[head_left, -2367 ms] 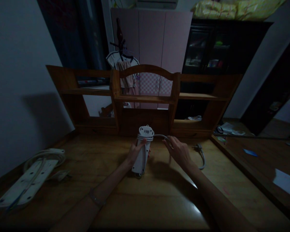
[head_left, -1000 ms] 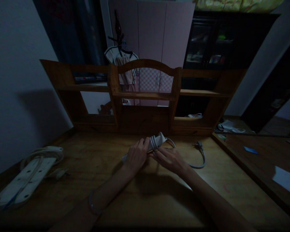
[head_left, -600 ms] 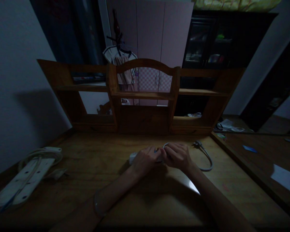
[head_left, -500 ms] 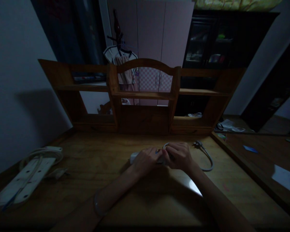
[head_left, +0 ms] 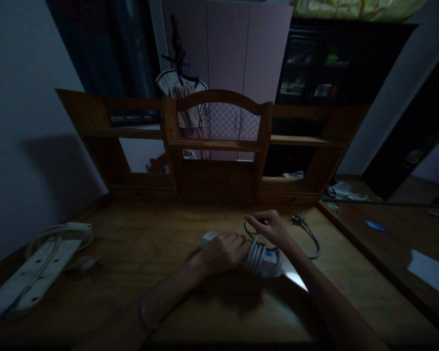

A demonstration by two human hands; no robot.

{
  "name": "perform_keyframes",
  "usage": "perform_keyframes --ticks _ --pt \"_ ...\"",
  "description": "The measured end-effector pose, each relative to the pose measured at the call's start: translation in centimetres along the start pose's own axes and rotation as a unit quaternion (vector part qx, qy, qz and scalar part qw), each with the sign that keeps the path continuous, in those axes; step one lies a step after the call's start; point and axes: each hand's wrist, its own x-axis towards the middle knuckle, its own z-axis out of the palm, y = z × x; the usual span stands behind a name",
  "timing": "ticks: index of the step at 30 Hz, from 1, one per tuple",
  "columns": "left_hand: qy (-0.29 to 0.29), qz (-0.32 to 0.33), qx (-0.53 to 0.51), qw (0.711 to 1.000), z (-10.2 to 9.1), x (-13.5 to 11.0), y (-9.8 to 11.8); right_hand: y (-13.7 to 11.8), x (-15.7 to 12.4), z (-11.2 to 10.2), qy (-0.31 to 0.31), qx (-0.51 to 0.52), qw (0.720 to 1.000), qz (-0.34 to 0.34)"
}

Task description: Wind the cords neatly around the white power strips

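Note:
A white power strip (head_left: 265,260) lies across the middle of the wooden desk (head_left: 139,253), with several turns of its grey cord wound round its right half. My left hand (head_left: 225,251) is closed over the strip's left half and presses it to the desk. Just behind it, my right hand (head_left: 270,227) pinches the cord (head_left: 312,243) and holds a loop of it above the strip. The free length of cord curves off to the right and ends in a plug (head_left: 298,219) lying on the desk.
A second white power strip (head_left: 29,273) with a coiled cord lies at the desk's left edge by the wall. A wooden shelf unit (head_left: 215,146) stands along the back. A side desk (head_left: 406,248) on the right carries papers.
The strip went from standing upright in my left hand to lying flat on the desk. More turns of cord sit round it, and my right hand has lifted away with a loop.

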Motion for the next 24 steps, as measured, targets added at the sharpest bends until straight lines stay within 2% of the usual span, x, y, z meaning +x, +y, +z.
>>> perform_keyframes --ticks 3,7,13,18,21,22,24 --pt "0.032 -0.008 0.012 0.999 -0.5 0.0 -0.1 0.1 0.1 0.4 -0.012 0.021 1.000 0.017" --pt "0.040 -0.030 0.007 0.999 -0.8 0.0 -0.1 0.4 0.3 0.4 -0.030 0.058 0.997 0.048" --pt "0.073 -0.056 -0.057 0.994 -1.6 -0.2 0.2 1.5 0.7 0.4 -0.134 0.123 0.971 0.153" --pt "0.114 -0.090 -0.152 0.978 -1.4 -0.8 -0.1 2.1 0.5 1.2 -0.123 0.112 0.970 0.176" --pt "0.171 -0.201 -0.219 0.939 -0.8 -0.8 -0.9 2.0 0.3 1.9 -0.064 0.102 0.986 0.116" --pt "0.196 -0.262 -0.237 0.915 -0.6 -0.8 -1.3 1.9 0.2 2.0 -0.046 0.102 0.989 0.094" --pt "0.238 -0.386 -0.281 0.846 -0.3 -0.6 -2.2 1.5 0.2 2.3 -0.024 0.093 0.994 0.059"
